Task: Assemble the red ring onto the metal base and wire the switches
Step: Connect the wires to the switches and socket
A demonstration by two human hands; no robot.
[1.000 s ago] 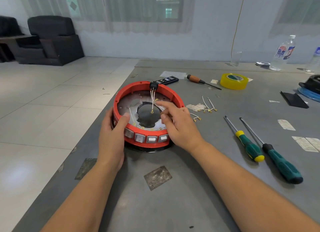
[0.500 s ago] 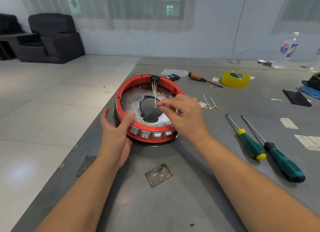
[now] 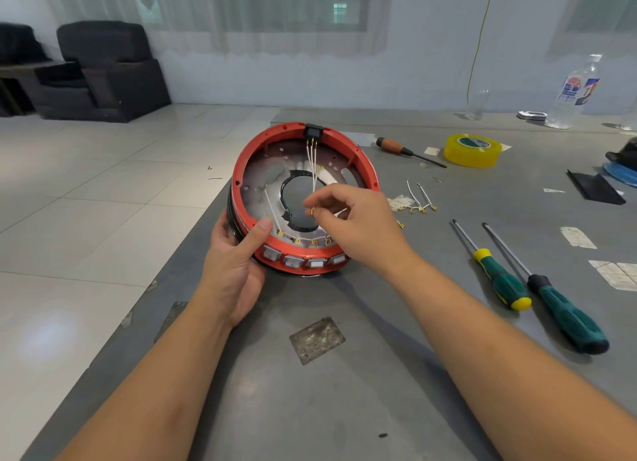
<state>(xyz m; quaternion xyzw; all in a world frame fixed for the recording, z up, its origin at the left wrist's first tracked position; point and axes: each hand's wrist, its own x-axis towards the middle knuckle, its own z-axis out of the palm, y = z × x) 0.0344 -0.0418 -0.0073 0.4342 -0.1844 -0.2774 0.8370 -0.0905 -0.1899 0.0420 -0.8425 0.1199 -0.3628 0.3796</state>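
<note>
While my left hand (image 3: 238, 271) gripped the near-left rim of the red ring (image 3: 362, 160), thumb hooked over its edge, my right hand (image 3: 358, 224) pinched a white wire (image 3: 313, 171) by its brass terminal (image 3: 312, 212) above the metal base (image 3: 262, 174). The ring sat on the base at the tabletop (image 3: 344, 391) edge, tipped up on its far side. I judged the wire should be led without strain to the row of switches (image 3: 303, 260), terminal pushed on squarely. Compared with half a second earlier, my left thumb had closed onto the rim and the terminal was lifted clear.
</note>
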